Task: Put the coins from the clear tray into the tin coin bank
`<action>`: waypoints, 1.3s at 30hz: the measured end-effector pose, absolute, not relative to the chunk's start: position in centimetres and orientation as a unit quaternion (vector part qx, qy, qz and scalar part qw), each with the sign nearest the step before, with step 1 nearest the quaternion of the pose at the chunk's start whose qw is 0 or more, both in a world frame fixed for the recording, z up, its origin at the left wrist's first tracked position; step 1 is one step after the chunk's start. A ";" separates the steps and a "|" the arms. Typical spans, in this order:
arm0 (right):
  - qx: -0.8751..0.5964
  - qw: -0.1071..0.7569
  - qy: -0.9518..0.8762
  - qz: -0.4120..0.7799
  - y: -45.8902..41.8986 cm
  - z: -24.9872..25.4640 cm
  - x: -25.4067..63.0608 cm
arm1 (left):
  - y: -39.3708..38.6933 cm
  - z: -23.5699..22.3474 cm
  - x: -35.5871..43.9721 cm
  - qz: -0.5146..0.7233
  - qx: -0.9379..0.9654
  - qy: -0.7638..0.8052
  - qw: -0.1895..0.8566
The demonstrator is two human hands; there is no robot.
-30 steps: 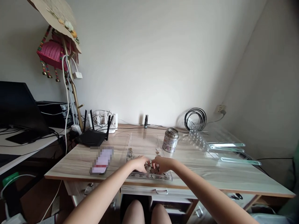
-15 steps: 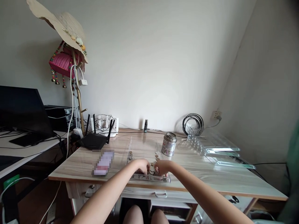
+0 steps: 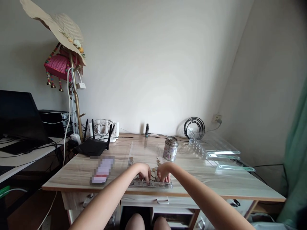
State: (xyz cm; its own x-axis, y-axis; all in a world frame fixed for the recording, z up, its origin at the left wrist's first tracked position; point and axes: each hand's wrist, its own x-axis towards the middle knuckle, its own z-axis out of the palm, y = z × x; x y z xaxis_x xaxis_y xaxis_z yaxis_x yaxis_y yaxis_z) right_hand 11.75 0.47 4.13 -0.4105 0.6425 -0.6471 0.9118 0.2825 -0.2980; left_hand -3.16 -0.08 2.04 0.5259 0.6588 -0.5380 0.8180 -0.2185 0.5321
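A clear plastic tray (image 3: 165, 184) lies near the desk's front edge with many coins (image 3: 153, 174) spread in it. My left hand (image 3: 144, 172) reaches down into its left half, fingers bent among the coins. My right hand (image 3: 165, 172) is in the right half, its fingers pointing down and curled at the coins by the front wall. Whether either hand grips a coin is hidden by the fingers. Behind the tray's right side stands a round, flower-patterned tin (image 3: 170, 149) with a metal lid.
A phone with a blurred screen (image 3: 103, 171) lies left of the tray, before a black router (image 3: 92, 146). Clear stacked trays (image 3: 223, 156) stand on the right, by a coil of black cable (image 3: 194, 127). A small dark bottle (image 3: 147, 130) is near the wall.
The view has shifted slightly to the right. My left hand has lifted a little and turned, showing more of its fingers; my right hand has shifted slightly within the tray.
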 end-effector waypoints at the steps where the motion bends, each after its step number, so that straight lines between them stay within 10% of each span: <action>1: 0.506 0.216 0.763 -0.338 0.5 4.1 11.7 | -0.1 1.9 -3.1 -0.088 0.770 0.477 0.415; 14: 0.478 -0.034 0.747 -0.460 2.0 3.7 12.9 | 2.3 -0.3 -4.6 0.260 0.458 0.464 0.712; 24: 0.432 -0.283 0.766 -0.382 9.6 6.0 8.3 | 10.1 1.7 -4.2 0.422 0.320 0.390 0.753; 39: 0.578 -0.473 0.630 0.213 9.9 8.8 17.3 | 11.6 0.1 -6.6 0.384 0.275 0.384 0.794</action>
State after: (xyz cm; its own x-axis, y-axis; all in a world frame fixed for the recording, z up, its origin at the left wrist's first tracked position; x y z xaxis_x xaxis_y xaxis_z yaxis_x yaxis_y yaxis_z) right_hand 17.30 9.86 8.79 0.1164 0.5268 0.8420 0.9299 0.2400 -0.2787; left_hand -6.63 11.64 0.13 0.4114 0.8198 -0.3984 -0.3983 0.5548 0.7304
